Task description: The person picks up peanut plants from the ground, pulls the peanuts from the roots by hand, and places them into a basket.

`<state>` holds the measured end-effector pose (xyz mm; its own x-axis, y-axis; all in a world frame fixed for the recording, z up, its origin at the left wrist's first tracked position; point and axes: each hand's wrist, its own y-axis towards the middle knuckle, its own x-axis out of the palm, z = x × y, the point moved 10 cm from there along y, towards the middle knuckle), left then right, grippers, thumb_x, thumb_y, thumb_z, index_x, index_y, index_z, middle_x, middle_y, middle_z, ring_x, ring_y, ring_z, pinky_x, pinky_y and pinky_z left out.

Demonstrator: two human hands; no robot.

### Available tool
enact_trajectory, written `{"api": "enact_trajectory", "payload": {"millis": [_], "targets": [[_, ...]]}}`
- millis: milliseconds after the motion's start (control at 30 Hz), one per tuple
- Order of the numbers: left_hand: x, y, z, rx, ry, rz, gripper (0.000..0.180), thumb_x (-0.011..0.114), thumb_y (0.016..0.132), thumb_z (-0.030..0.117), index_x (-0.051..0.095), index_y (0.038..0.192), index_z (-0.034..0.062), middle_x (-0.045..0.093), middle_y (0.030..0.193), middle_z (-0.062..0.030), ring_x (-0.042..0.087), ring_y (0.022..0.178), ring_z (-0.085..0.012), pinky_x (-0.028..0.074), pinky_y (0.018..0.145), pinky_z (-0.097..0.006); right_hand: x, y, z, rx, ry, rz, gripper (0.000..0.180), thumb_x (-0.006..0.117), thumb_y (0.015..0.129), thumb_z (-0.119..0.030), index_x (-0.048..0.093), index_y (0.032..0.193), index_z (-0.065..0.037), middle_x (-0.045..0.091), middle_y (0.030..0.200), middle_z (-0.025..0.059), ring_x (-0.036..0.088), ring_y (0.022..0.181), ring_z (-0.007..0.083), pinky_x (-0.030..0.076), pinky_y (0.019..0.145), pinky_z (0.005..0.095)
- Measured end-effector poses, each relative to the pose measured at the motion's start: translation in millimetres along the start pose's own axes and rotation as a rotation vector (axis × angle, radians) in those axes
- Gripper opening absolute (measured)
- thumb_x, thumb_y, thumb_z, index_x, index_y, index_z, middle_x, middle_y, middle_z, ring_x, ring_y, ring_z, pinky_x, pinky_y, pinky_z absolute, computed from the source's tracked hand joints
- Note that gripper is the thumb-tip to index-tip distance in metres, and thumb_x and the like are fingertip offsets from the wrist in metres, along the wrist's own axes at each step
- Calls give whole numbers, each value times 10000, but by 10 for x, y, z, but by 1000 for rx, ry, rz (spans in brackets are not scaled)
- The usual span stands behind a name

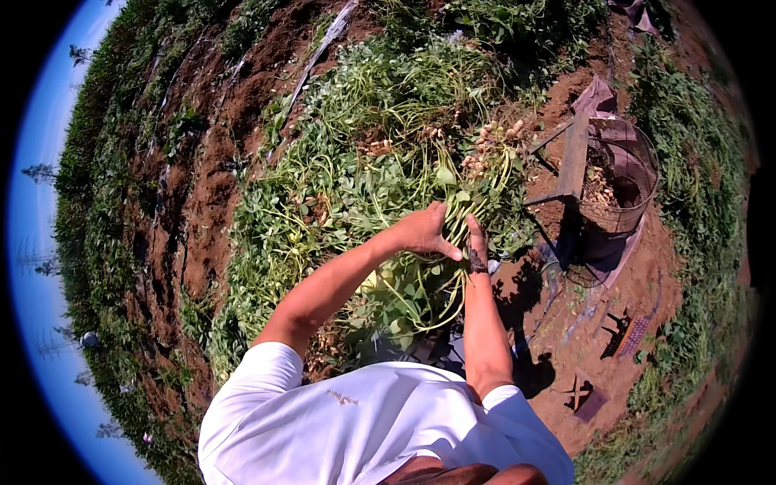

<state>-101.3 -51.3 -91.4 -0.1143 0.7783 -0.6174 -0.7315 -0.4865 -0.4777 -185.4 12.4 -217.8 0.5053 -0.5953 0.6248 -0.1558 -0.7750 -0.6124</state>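
Both arms reach forward over a heap of uprooted peanut plants [323,182]. My left hand [424,232] closes around a bunch of peanut stems [457,230] from the left, thumb pointing right. On the other side of the same bunch, my right hand [477,244] grips it, its fingers partly hidden by the stems. Dark soil or a dark band shows near the right wrist. Beyond the hands, a cluster of pale peanut pods [493,147] with roots appears at the far end of the bunch. Leafy ends hang back toward my white shirt.
A round wire basket [647,166] with loose peanuts [598,190] inside stands to the right, a wooden board [575,158] at its near side. Purple cloth [596,99] lies around it. Small stool-like items [584,396] rest on bare soil at lower right. Crop rows run along the left.
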Motion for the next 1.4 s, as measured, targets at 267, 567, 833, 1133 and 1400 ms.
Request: {"api": "enact_trajectory", "payload": {"millis": [267, 567, 833, 1133, 1400], "targets": [[-299, -280, 248, 182, 132, 334, 1067, 892, 609, 297, 301, 1388, -129, 547, 1093, -245, 584, 1005, -411, 493, 886, -470, 561, -95, -146, 14, -36, -146, 348, 728, 859, -155, 674, 1145, 35, 686, 1140, 112, 673, 974, 198, 547, 874, 351], [-621, -210, 315, 159, -148, 391, 1267, 935, 532, 446, 239, 1483, -17, 514, 1349, -268, 523, 1247, -394, 431, 1041, -420, 1050, -143, -290, -71, 247, -403, 480, 729, 890, -285, 587, 1260, -14, 667, 1149, 78, 655, 992, 196, 536, 884, 326], [-540, 320, 333, -84, -347, 345, 693, 808, 650, 53, 472, 1250, -26, 707, 953, -190, 704, 835, -286, 568, 739, -391, 688, -247, -658, -201, -370, -373, 872, 799, 768, -522, 442, 1401, -41, 538, 1334, 66, 504, 1180, 167, 412, 1014, 342], [-612, 1109, 1030, 0, -852, 450, 851, 841, 626, 108, 406, 1348, -5, 652, 1106, -143, 636, 974, -221, 515, 875, -337, 319, -348, -1571, -658, -958, -15, 751, 825, 675, -284, 472, 1303, -69, 690, 1048, 167, 684, 911, 359, 564, 781, 427], [-524, 1553, 1581, -298, -328, 778, 539, 778, 728, 67, 516, 1197, 20, 695, 910, -130, 648, 656, -189, 533, 614, -318, -45, -194, -2347, -676, -1263, 14, 630, 716, 721, -131, 450, 1268, 36, 635, 951, 212, 624, 880, 417, 497, 784, 519]]}}
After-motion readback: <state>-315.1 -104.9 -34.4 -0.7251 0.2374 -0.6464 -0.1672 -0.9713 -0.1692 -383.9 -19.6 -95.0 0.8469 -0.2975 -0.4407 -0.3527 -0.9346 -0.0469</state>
